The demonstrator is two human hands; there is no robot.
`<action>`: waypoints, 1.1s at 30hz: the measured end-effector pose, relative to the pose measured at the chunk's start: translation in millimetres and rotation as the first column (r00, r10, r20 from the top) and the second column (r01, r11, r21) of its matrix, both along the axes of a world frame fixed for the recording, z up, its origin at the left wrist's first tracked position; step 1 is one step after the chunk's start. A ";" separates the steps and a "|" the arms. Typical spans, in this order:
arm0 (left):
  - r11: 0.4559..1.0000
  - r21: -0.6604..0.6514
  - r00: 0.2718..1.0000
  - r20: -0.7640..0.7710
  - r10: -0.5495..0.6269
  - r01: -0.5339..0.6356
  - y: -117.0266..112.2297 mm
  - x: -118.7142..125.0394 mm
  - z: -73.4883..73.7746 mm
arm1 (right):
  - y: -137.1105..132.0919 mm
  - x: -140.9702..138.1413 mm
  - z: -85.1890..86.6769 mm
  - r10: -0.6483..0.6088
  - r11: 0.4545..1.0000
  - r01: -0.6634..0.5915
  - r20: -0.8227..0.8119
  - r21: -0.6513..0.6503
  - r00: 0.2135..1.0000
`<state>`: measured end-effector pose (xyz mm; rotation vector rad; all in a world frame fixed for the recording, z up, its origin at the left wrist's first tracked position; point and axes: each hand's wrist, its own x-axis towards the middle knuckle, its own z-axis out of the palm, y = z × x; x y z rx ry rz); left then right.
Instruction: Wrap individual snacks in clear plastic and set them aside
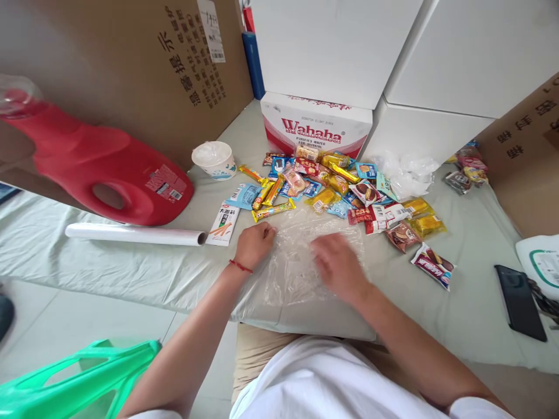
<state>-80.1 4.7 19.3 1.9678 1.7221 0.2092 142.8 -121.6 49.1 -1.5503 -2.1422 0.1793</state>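
A clear plastic bag [297, 273] lies flat and wrinkled on the cloth-covered surface in front of me. My left hand [255, 244], with a red string at the wrist, is closed at the bag's upper left edge, its fingertips pinching the film there. Over the bag's right half is my right hand [339, 266], smeared by motion, so its fingers cannot be made out. Just beyond both hands spreads a pile of small wrapped snacks [323, 198]. A white snack packet [222, 224] lies left of my left hand, and a purple-and-white packet [434, 266] lies far right.
At left are a red jug [117, 169], a white roll [135, 234] and a paper tub [215, 161]. A Wahaba-style white-and-red carton [317, 125] stands behind the snacks. Crumpled plastic [406, 174] and a phone [519, 302] lie right. A green stool [78, 378] stands below.
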 end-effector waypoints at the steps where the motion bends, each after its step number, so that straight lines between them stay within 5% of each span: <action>1: 0.999 0.015 1.000 0.005 0.029 -0.029 -2.1 -0.1 0.9 | -7.7 -19.0 -6.6 0.166 0.984 -0.163 0.035 -0.067 0.986; 3: 0.980 0.140 0.990 0.015 0.140 -0.140 -12.4 0.6 6.0 | -19.4 -49.6 -23.2 0.291 0.948 -0.281 0.055 -0.150 0.955; 5: 0.894 0.375 0.968 0.059 0.242 -0.246 -32.1 4.2 15.8 | -26.7 -67.7 -37.9 0.310 0.933 -0.295 0.046 -0.207 0.950; 8: 0.773 0.618 0.988 0.129 0.085 -0.147 -68.2 17.8 31.3 | -33.5 -77.3 -49.3 0.270 0.937 -0.262 0.005 -0.230 0.963; 11: 0.784 0.605 0.964 0.095 -0.249 0.143 -83.4 37.1 28.2 | -43.6 -81.4 -50.7 0.227 0.948 -0.231 -0.045 -0.218 0.973; 17: 0.884 0.418 0.977 -0.108 -0.182 0.211 -49.4 52.5 -24.0 | -79.4 -85.6 -32.0 0.263 0.933 -0.297 -0.180 -0.203 0.948; 20: 0.885 0.375 0.958 -0.176 -0.225 0.277 -47.6 48.1 -34.2 | -75.0 -66.7 -16.9 0.257 0.952 -0.290 -0.254 -0.100 0.932; 23: 0.896 0.329 0.950 -0.192 -0.246 0.298 -49.0 42.2 -28.5 | -54.1 -27.5 -17.1 -0.010 0.996 -0.001 -0.116 -0.092 0.993; 26: 0.907 0.307 0.950 -0.211 -0.231 0.289 -42.0 35.1 -22.7 | -42.4 21.2 -37.1 -0.242 0.949 0.256 0.094 -0.184 0.966; 30: 0.897 0.337 0.950 -0.223 -0.220 0.287 -30.6 25.9 -26.8 | -52.0 72.8 -55.1 -0.227 0.928 0.262 0.155 -0.265 0.961; 33: 0.889 0.352 0.951 -0.206 -0.231 0.293 -29.2 22.5 -31.6 | -45.9 86.2 -36.8 -0.240 0.917 0.272 0.141 -0.291 0.960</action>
